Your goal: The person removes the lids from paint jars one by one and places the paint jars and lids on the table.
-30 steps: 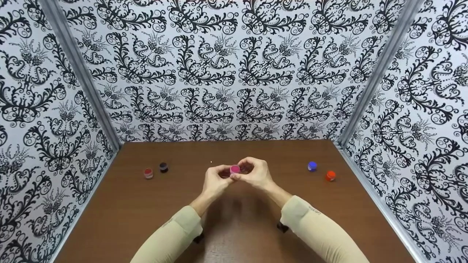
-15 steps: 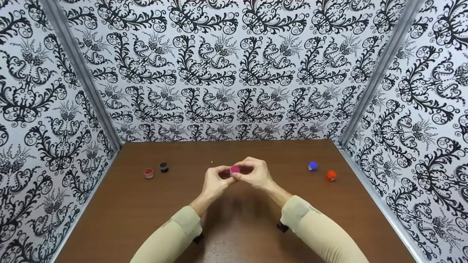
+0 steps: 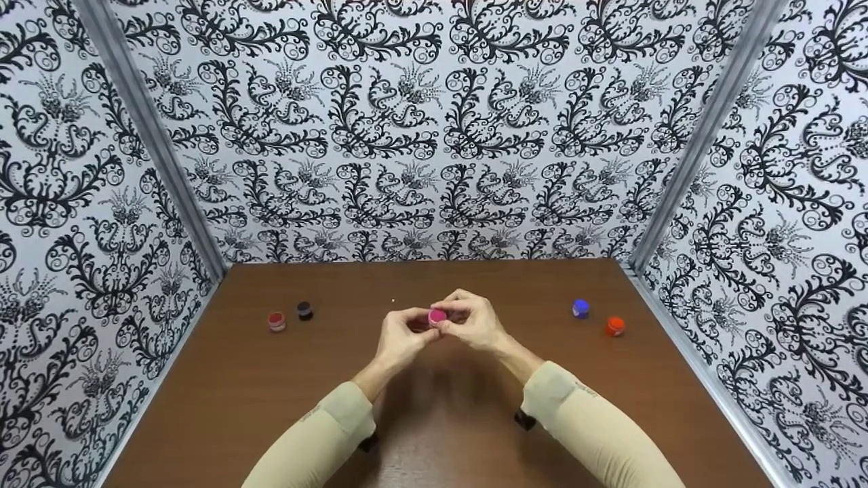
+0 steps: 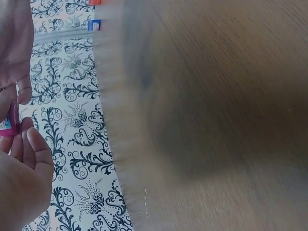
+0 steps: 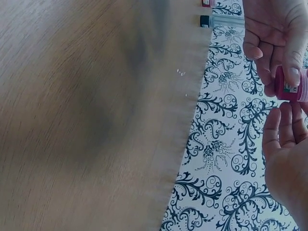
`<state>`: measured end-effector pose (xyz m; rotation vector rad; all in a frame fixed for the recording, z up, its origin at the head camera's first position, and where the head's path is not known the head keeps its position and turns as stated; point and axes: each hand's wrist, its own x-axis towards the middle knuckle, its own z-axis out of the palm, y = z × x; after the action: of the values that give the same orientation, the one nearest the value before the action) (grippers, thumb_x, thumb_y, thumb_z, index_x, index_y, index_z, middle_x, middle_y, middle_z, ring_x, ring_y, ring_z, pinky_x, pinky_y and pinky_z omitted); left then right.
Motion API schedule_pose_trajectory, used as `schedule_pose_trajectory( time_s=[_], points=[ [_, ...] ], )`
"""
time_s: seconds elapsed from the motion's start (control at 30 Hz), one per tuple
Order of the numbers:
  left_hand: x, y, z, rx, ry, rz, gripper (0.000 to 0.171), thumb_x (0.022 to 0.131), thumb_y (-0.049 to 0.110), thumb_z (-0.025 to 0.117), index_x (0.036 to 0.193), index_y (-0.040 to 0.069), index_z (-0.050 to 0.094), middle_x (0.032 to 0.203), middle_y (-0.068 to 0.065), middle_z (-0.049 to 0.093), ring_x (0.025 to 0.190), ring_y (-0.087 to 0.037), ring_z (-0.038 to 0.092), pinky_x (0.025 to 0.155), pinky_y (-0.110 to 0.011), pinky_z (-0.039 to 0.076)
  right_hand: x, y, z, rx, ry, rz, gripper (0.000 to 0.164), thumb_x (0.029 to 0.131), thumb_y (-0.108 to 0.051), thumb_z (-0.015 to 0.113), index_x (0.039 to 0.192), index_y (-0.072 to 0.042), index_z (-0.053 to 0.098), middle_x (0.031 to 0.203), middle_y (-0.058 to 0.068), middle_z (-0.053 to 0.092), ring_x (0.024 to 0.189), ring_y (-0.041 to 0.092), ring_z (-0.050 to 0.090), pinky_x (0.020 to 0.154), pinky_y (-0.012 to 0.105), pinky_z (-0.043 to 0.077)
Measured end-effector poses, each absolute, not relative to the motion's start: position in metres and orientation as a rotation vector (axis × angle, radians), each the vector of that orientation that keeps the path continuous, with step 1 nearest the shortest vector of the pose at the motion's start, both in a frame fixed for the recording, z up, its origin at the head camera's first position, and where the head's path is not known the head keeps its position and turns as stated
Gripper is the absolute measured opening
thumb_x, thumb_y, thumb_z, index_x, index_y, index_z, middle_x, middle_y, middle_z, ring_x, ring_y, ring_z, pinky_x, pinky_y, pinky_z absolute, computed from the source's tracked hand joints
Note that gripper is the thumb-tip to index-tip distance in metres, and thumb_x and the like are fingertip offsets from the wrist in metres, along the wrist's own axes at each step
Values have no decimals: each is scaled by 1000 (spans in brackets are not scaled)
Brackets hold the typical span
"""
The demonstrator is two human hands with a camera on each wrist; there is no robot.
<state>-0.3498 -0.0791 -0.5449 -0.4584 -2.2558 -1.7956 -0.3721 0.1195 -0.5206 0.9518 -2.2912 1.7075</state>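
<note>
A small magenta paint jar (image 3: 437, 316) is held up above the table between both hands, its round pink end facing the head camera. My left hand (image 3: 401, 339) grips it from the left; in the right wrist view its thumb lies across the label of the jar (image 5: 287, 88). From the other side, my right hand (image 3: 475, 324) holds the jar with thumb and fingertips. Part of the jar is covered by fingers, and I cannot tell whether its lid is loose. The left wrist view catches only the edge of the jar (image 4: 14, 120).
On the brown table (image 3: 271, 400), a red jar (image 3: 277, 322) and a black jar (image 3: 304, 311) stand at the left. A blue jar (image 3: 580, 309) and an orange jar (image 3: 615, 327) stand at the right. Patterned walls (image 3: 420, 135) enclose the back and sides.
The jar has shifted slightly right and tilted a little between the hands. My right hand's fingers have moved a little around it; the left hand stays nearly still.
</note>
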Motion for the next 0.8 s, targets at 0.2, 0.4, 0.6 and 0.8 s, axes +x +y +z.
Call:
schedule_pose_trajectory(
  time_s=[0.2, 0.4, 0.6, 0.8],
  points=[
    [-350, -78, -546, -448, -2245, -1804, 30, 86, 6, 94, 115, 0, 86, 103, -20, 86, 89, -21, 81, 87, -38, 69, -373, 120, -521, 962, -2302, 1709, 37, 87, 9, 80, 124, 10, 80, 112, 32, 71, 93, 3, 75, 86, 21, 66],
    [-349, -79, -545, -430, -2252, -1782, 30, 86, 6, 94, 114, 0, 86, 102, -21, 86, 89, -23, 82, 84, -32, 68, -372, 120, -522, 965, -2314, 1709, 46, 87, 7, 81, 132, 12, 75, 112, 33, 71, 91, 12, 77, 85, 25, 67],
    [-350, -79, -542, -397, -2243, -1766, 29, 87, 10, 95, 112, 0, 86, 100, -20, 86, 88, -25, 82, 82, -28, 67, -371, 121, -520, 816, -2346, 1590, 47, 85, -9, 95, 128, 5, 80, 104, 24, 79, 87, 21, 78, 80, 23, 65],
    [-349, -79, -540, -385, -2232, -1773, 29, 87, 11, 95, 112, 0, 87, 98, -19, 86, 88, -30, 82, 79, -26, 66, -368, 118, -517, 662, -2356, 1620, 34, 83, -14, 100, 110, -3, 84, 99, 19, 85, 78, 8, 74, 74, 19, 61]
  ],
)
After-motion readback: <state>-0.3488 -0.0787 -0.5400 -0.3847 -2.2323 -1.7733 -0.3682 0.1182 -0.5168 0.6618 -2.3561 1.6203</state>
